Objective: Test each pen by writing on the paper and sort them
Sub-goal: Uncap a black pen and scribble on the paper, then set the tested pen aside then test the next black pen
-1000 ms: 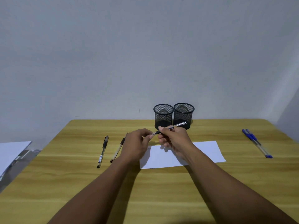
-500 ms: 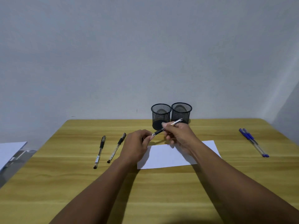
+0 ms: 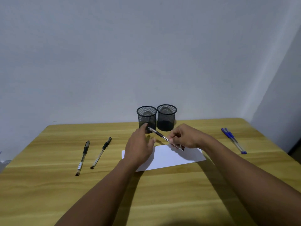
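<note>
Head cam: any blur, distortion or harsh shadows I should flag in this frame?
Head view: light is dim and even, no glare; soft forearm shadows fall on the table and the paper. Wide-angle bend shows in the right wall edge. Left hand is slightly motion-blurred; the pen held by the right hand stays readable. The blue pens are soft.

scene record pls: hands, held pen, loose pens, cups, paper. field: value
right hand: holds a black pen above the paper
left hand: open, over the paper's left end, holds nothing
black pens: two, flat on the table, left of the paper
blue pens: two, side by side, far right
cups: two black mesh, upright, side by side at the far edge, no pens seen inside
paper: white sheet, flat, no marks visible
table: wood
</note>
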Demonstrator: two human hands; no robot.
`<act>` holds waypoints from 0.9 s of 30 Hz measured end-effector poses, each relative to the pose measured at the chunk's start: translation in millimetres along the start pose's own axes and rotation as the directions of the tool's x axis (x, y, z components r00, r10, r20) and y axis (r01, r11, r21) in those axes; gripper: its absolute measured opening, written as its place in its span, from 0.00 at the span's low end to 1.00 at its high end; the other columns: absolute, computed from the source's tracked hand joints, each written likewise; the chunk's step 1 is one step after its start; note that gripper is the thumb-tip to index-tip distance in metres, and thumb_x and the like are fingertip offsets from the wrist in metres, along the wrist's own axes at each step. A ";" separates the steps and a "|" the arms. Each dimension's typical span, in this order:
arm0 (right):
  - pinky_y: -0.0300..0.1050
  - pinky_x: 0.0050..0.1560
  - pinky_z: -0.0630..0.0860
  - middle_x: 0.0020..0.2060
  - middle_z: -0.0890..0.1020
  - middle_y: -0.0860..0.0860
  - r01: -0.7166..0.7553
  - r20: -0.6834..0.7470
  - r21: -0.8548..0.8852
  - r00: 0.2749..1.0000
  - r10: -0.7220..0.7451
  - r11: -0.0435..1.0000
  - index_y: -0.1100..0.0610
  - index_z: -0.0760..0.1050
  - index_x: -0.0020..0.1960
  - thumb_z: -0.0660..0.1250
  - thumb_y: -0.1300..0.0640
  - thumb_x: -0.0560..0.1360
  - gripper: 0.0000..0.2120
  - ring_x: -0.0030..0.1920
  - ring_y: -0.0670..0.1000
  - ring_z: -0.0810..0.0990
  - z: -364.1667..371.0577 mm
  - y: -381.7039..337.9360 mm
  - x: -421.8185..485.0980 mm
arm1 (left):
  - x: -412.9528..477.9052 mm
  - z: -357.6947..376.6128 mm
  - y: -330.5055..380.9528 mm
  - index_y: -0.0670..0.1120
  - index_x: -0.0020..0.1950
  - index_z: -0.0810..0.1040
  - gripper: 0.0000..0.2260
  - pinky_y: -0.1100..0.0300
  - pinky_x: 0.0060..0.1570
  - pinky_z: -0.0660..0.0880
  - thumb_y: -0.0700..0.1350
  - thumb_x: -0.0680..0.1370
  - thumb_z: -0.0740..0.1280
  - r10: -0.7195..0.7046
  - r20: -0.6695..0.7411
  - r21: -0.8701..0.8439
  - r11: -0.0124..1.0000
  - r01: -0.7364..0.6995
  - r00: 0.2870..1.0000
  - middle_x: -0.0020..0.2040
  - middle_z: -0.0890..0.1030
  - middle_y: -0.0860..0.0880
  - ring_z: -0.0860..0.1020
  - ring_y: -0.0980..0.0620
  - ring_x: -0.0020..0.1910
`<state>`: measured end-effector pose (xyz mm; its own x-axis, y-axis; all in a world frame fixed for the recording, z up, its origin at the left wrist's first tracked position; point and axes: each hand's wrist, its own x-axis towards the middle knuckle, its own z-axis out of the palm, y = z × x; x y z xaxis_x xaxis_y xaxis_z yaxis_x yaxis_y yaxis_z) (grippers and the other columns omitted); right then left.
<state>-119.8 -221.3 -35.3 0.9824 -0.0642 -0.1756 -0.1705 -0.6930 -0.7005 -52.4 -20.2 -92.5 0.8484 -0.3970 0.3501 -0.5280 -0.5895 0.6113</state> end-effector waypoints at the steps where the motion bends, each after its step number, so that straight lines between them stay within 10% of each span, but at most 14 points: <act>1: 0.41 0.37 0.78 0.37 0.85 0.53 -0.037 -0.068 -0.008 0.997 0.037 0.999 0.62 0.84 0.48 0.68 0.63 0.81 0.06 0.36 0.48 0.83 -6.9 9.3 -4.4 | -1.0 7.3 5.1 0.50 0.79 0.61 0.31 0.50 0.66 0.72 0.54 0.79 0.68 0.023 0.037 0.027 0.999 -0.024 0.999 0.71 0.74 0.49 0.72 0.48 0.69; 8: 0.46 0.44 0.82 0.35 0.85 0.49 -0.345 -0.518 -0.062 0.813 0.265 0.937 0.55 0.82 0.36 0.66 0.60 0.72 0.09 0.41 0.55 0.85 -57.7 91.0 -43.4 | -9.8 58.2 53.1 0.54 0.80 0.56 0.30 0.50 0.74 0.60 0.61 0.81 0.59 0.281 0.317 0.187 0.918 -0.350 0.906 0.80 0.62 0.49 0.60 0.47 0.77; 14: 0.45 0.51 0.75 0.67 0.80 0.58 -0.511 -0.595 -0.123 0.724 0.349 0.851 0.57 0.82 0.47 0.64 0.62 0.73 0.08 0.59 0.64 0.81 -61.3 131.8 -61.6 | -3.6 91.9 78.3 0.53 0.79 0.60 0.26 0.48 0.75 0.57 0.59 0.82 0.55 0.313 0.498 0.240 0.846 -0.476 0.808 0.80 0.60 0.49 0.58 0.45 0.78; 27: 0.50 0.48 0.75 0.53 0.82 0.58 -0.539 -0.723 -0.177 0.639 0.263 0.824 0.60 0.80 0.57 0.64 0.57 0.78 0.11 0.55 0.61 0.79 -49.4 155.0 -53.7 | -7.0 108.0 67.3 0.54 0.79 0.60 0.24 0.51 0.77 0.53 0.58 0.84 0.52 0.319 0.500 0.181 0.871 -0.457 0.805 0.81 0.60 0.51 0.54 0.46 0.80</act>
<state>-195.2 -360.7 -100.4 0.6388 -0.7419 0.2034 -0.6561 -0.6635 -0.3596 -97.8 -133.0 -130.4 0.4966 -0.8593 0.1223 -0.8544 -0.4590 0.2437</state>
